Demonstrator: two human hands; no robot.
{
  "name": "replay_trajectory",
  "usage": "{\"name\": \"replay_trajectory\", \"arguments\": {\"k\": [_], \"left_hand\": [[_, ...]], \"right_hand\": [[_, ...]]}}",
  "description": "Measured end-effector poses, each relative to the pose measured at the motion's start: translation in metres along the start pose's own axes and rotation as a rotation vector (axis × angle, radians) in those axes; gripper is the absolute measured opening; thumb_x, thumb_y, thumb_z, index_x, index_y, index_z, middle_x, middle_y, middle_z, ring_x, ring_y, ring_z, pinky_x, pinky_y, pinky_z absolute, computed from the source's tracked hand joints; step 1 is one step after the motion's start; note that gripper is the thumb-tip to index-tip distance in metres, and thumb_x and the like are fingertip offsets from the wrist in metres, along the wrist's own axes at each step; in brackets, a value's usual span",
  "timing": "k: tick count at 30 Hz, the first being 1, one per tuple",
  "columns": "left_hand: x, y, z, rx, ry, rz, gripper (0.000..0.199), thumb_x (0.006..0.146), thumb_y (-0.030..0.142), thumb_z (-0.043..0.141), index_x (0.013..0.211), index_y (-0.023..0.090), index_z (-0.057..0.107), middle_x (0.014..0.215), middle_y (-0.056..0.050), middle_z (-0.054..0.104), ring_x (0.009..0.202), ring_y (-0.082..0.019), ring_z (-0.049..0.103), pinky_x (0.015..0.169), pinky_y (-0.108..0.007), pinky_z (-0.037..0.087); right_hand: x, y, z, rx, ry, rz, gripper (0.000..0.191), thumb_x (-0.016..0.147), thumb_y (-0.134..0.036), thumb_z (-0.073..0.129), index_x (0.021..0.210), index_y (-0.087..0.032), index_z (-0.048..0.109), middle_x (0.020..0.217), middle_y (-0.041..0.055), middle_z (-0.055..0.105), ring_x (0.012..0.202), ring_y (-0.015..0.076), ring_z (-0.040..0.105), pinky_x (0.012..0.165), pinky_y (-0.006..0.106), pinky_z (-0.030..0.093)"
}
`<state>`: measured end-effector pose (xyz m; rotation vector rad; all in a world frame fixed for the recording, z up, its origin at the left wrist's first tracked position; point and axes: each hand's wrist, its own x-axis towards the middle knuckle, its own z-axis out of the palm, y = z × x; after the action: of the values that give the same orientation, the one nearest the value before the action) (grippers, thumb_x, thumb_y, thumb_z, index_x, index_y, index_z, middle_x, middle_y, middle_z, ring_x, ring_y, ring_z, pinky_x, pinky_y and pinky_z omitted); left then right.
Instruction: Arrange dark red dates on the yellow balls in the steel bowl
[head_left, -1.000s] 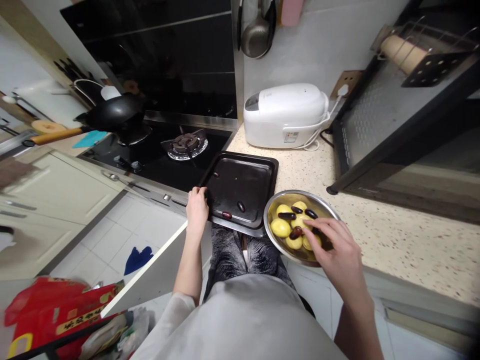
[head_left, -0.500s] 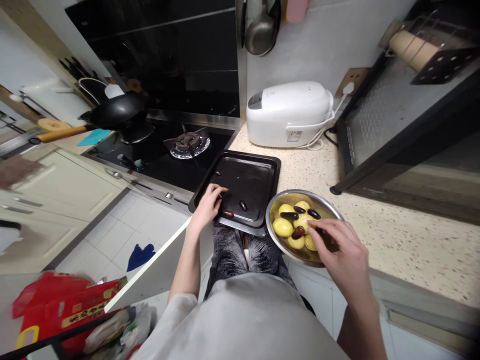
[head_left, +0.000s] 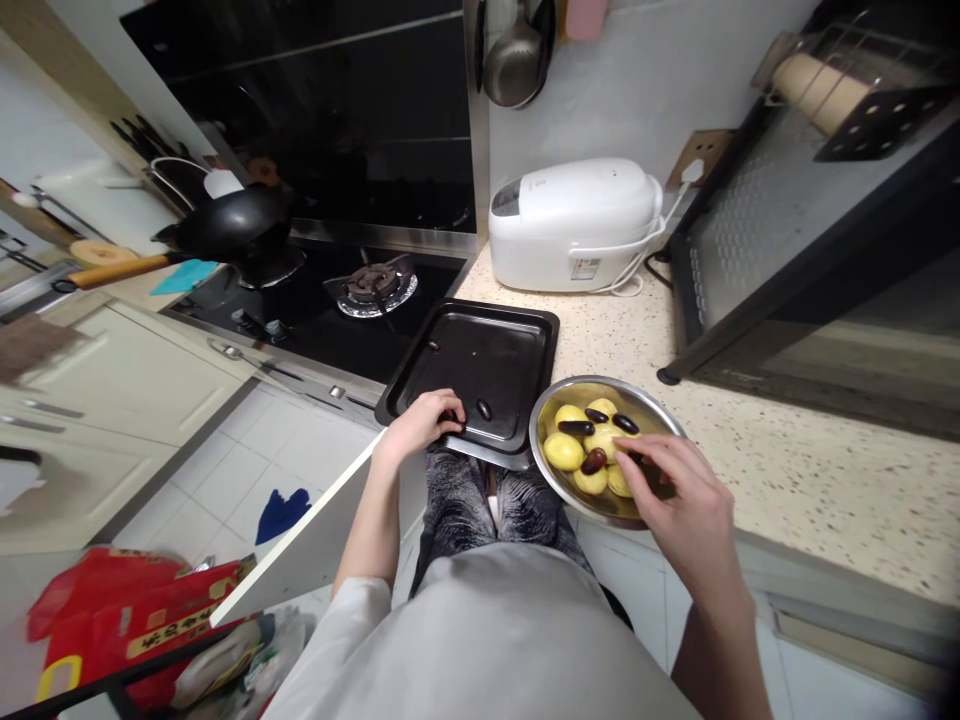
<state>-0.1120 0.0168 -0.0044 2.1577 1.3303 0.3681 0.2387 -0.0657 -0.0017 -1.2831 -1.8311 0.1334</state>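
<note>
A black baking tray (head_left: 499, 345) lies on the counter edge beside the stove. Two dark oval fruits show on it, one near the middle (head_left: 484, 409) and a smaller one at the left (head_left: 433, 345). My left hand (head_left: 429, 422) is over the tray's near left part, fingers curled down; what they hold is hidden. To the right, a steel bowl (head_left: 655, 398) contains several yellow round pieces (head_left: 562, 451) and several dark fruits (head_left: 594, 461). Over its right side, my right hand (head_left: 679, 490) has thumb and forefinger pinched at a yellow piece; the grip is unclear.
A white rice cooker (head_left: 574, 225) stands behind the tray, with a black oven (head_left: 817, 290) at the right. The stove burner (head_left: 373, 284) and a black wok (head_left: 232, 222) are at the left. An open cabinet door (head_left: 300, 535) juts out below my left arm.
My left hand has moved right and slightly nearer to me on the tray, over where a reddish fruit lay. My right hand has hardly moved.
</note>
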Motion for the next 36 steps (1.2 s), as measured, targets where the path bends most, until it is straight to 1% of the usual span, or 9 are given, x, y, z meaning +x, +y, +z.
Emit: {"name": "replay_trajectory", "arguments": {"k": [5,9,12,16,19,23,27,31,36], "left_hand": [[0.002,0.009,0.000,0.011,0.013,0.010,0.009,0.090,0.013,0.062,0.086,0.020,0.065,0.088,-0.003,0.069,0.088,-0.021,0.062,0.083,-0.032,0.047],[0.007,0.016,0.006,-0.031,0.137,0.039,0.013,0.094,0.013,0.057,0.099,0.022,0.064,0.090,-0.004,0.069,0.094,-0.022,0.061,0.087,-0.034,0.049],[0.012,0.017,0.011,-0.022,0.211,0.056,0.020,0.095,0.013,0.060,0.111,0.021,0.065,0.093,-0.005,0.067,0.096,-0.023,0.060,0.092,-0.037,0.050],[0.015,0.014,0.015,-0.030,0.211,0.086,0.036,0.097,0.016,0.060,0.131,0.023,0.063,0.105,-0.007,0.059,0.102,-0.023,0.061,0.098,-0.038,0.051],[0.018,0.010,0.017,-0.023,0.187,0.102,0.039,0.100,0.021,0.059,0.138,0.024,0.061,0.112,-0.008,0.056,0.107,-0.022,0.061,0.102,-0.038,0.051],[0.024,0.010,0.026,-0.010,0.146,0.106,0.031,0.102,0.030,0.057,0.131,0.022,0.065,0.114,-0.008,0.057,0.109,-0.023,0.063,0.105,-0.039,0.051],[0.028,0.016,0.036,0.031,0.137,0.100,0.025,0.099,0.034,0.063,0.120,0.021,0.068,0.114,-0.008,0.057,0.105,-0.023,0.065,0.101,-0.038,0.053],[0.028,0.021,0.039,0.104,0.158,0.071,0.012,0.102,0.027,0.057,0.106,0.020,0.066,0.108,-0.007,0.057,0.094,-0.021,0.064,0.092,-0.035,0.055],[0.027,0.020,0.037,0.090,0.183,0.065,0.016,0.105,0.021,0.048,0.096,0.019,0.061,0.102,-0.005,0.056,0.086,-0.018,0.061,0.086,-0.031,0.053]], "right_hand": [[-0.001,-0.001,-0.001,0.008,-0.001,0.011,0.011,0.099,-0.025,0.063,0.106,-0.023,0.071,0.102,0.0068,0.072,0.096,0.0236,0.069,0.086,0.039,0.055],[-0.003,-0.003,-0.003,0.004,0.004,0.023,0.011,0.100,-0.025,0.062,0.106,-0.024,0.071,0.102,0.0071,0.072,0.095,0.0239,0.069,0.084,0.039,0.055],[-0.003,-0.004,-0.004,0.004,0.010,0.022,0.011,0.100,-0.024,0.062,0.106,-0.024,0.071,0.101,0.0070,0.071,0.096,0.0238,0.069,0.085,0.039,0.055],[-0.005,-0.003,-0.005,0.011,0.002,0.031,0.011,0.100,-0.025,0.062,0.106,-0.024,0.071,0.101,0.0068,0.071,0.095,0.0233,0.069,0.084,0.038,0.055],[-0.006,-0.002,-0.004,0.017,0.003,0.028,0.010,0.100,-0.025,0.062,0.106,-0.024,0.071,0.102,0.0065,0.072,0.094,0.0227,0.069,0.083,0.037,0.056],[-0.007,-0.002,-0.002,0.025,0.010,0.028,0.010,0.100,-0.025,0.063,0.105,-0.023,0.071,0.102,0.0066,0.072,0.093,0.0221,0.070,0.082,0.037,0.056],[-0.007,-0.003,-0.002,0.047,-0.004,0.052,0.011,0.100,-0.027,0.062,0.105,-0.023,0.071,0.102,0.0070,0.072,0.093,0.0226,0.071,0.083,0.038,0.058],[-0.009,-0.002,-0.005,0.051,-0.003,0.070,0.012,0.100,-0.027,0.061,0.106,-0.024,0.071,0.102,0.0069,0.072,0.093,0.0231,0.071,0.083,0.038,0.058],[-0.010,-0.004,-0.006,0.041,0.007,0.072,0.012,0.100,-0.027,0.060,0.105,-0.024,0.072,0.101,0.0072,0.072,0.093,0.0235,0.071,0.083,0.039,0.059]]}}
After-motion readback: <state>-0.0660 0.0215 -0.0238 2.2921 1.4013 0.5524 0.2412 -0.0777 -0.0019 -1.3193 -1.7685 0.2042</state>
